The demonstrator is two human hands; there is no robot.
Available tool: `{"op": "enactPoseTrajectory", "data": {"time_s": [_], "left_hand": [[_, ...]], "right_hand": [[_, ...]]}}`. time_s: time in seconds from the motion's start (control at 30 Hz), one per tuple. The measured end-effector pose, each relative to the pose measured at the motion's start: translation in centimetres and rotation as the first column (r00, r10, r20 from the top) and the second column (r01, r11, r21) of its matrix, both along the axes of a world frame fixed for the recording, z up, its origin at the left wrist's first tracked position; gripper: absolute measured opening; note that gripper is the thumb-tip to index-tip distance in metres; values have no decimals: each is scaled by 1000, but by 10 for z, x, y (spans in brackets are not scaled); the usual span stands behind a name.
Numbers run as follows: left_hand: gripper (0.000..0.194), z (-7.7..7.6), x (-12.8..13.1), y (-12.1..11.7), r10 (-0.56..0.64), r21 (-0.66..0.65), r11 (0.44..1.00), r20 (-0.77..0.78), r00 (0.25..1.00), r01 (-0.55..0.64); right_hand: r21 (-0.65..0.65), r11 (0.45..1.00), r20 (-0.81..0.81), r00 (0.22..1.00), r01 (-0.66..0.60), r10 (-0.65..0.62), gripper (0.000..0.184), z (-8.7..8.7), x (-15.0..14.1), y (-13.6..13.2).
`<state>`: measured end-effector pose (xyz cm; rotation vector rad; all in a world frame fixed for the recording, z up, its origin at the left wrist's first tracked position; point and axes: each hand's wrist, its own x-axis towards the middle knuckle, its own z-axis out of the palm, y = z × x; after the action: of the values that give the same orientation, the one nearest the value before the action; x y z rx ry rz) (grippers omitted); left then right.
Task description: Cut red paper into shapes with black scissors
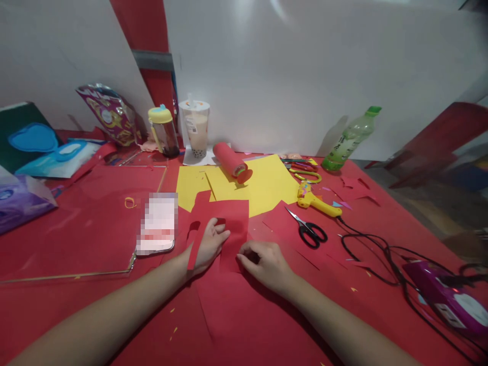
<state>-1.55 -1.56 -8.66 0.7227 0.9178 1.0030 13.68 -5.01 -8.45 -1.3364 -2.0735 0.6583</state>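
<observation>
A sheet of red paper (235, 216) lies in front of me, with a cut strip of red paper (196, 244) curving up over the back of my left hand (208, 245). The fingers of that hand are bent over the sheet, gripping its left part. My right hand (269, 264) is curled at the sheet's lower right edge, thumb and forefinger pinching there; its other fingers are tucked under. Scissors (307, 227) with black handles lie partly spread to the right. Beyond the sheet, a red paper roll (229, 158) rests on yellow paper (267, 178).
A yellow glue gun (318, 202), its black cable (381, 249) and a purple device (444, 295) are on the right. A phone (158, 223) lies at left. Behind stand a milk tea cup (196, 129), a yellow-lidded bottle (163, 132) and a tilted green bottle (351, 140).
</observation>
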Motion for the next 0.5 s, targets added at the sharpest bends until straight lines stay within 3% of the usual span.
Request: {"op": "enactPoseTrajectory", "data": {"time_s": [0.2, 0.37, 0.5], "left_hand": [[34, 2, 1, 0, 27, -11, 1000, 18, 999, -27], [37, 3, 2, 1, 16, -1, 1000, 60, 998, -16], [39, 3, 1, 1, -22, 4, 1000, 91, 996, 21]], "right_hand": [[29, 999, -2, 999, -34, 34, 13, 0, 0, 0], [41, 999, -20, 1000, 14, -13, 15, 0, -2, -1], [74, 993, -50, 995, 92, -88, 15, 15, 8, 7]]}}
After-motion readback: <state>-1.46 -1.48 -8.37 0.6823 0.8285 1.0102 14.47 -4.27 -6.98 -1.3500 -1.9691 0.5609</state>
